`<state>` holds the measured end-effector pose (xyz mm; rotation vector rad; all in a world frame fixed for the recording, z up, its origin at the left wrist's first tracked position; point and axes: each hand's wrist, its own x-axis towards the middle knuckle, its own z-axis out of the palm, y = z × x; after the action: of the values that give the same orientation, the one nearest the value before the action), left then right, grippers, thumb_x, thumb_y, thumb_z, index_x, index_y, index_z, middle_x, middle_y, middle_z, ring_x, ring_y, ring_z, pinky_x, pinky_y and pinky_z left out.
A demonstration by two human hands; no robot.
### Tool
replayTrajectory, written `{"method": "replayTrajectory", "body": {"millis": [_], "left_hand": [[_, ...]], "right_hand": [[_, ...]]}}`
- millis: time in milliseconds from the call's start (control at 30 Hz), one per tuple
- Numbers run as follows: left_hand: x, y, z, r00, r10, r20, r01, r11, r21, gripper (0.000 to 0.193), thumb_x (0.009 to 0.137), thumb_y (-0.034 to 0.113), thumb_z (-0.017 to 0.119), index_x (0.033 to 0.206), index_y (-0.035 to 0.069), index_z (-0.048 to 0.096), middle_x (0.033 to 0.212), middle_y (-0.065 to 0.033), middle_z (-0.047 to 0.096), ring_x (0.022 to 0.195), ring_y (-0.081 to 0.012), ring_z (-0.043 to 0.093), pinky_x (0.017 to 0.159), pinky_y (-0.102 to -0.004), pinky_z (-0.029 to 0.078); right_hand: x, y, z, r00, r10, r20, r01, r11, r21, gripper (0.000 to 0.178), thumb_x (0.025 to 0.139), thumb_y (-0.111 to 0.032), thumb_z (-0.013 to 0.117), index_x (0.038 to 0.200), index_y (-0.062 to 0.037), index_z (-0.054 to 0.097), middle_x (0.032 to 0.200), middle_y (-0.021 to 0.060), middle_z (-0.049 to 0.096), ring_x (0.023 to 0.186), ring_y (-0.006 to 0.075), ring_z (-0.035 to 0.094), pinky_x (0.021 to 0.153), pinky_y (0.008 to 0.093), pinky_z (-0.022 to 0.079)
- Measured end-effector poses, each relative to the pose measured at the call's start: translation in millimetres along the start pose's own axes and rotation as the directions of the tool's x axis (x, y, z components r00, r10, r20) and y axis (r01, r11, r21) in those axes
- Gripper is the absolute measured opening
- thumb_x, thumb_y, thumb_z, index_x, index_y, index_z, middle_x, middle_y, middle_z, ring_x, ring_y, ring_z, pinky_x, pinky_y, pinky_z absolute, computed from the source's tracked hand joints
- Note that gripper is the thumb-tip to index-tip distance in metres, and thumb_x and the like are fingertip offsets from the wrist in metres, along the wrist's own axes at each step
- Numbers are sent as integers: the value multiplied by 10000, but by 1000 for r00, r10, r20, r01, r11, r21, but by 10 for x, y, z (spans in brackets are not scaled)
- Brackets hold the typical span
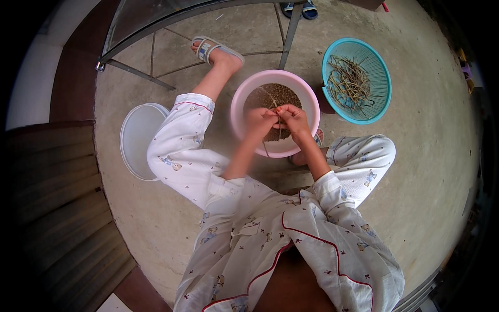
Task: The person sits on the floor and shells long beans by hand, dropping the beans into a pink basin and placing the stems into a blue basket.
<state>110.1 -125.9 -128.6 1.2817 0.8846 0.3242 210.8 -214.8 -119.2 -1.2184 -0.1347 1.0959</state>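
On the near side of the pink, round plastic tub, my left hand is showing blurred; I cannot tell whether its fingers are gripping. A thin, pale, dry stalk is lying at both hands, over the tub's brown, granular contents. My right hand is pinching it between thumb and forefinger. For sound handling, I should be working with fingertips, inside the tub's rim, so loose bits are falling in; hard tugging would be risking a snap.

Surroundings: left of the tub, a white, round, open container is standing, partly hidden by my left leg, which is limiting access. Beyond the tub, a dark metal table frame is obstructing forward reach. Right of the tub, a teal, perforated plastic basket is holding brown, dry, slender stems.
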Motion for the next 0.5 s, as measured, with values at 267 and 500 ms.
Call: {"method": "replayTrajectory", "body": {"millis": [267,500], "left_hand": [[29,-103,-32,1000,13,-18,-12,999,47,43,724,21,655,741,-18,649,689,-43,628,596,-79,563,530,-204,426],[-22,35,-48,984,-118,-135,116,993,-21,62,732,81,670,744,22,656,602,15,554,460,-39,434,402,-196,295]], "right_hand": [[113,214,-185,949,-308,75,282,712,-643,127,828,-127,611,842,-7,651,687,114,642,639,119,615,551,292,477],[-31,226,-316,985,-105,137,153,896,-418,109,841,-62,604,905,22,633,755,91,666,644,143,636,576,255,494]]}}
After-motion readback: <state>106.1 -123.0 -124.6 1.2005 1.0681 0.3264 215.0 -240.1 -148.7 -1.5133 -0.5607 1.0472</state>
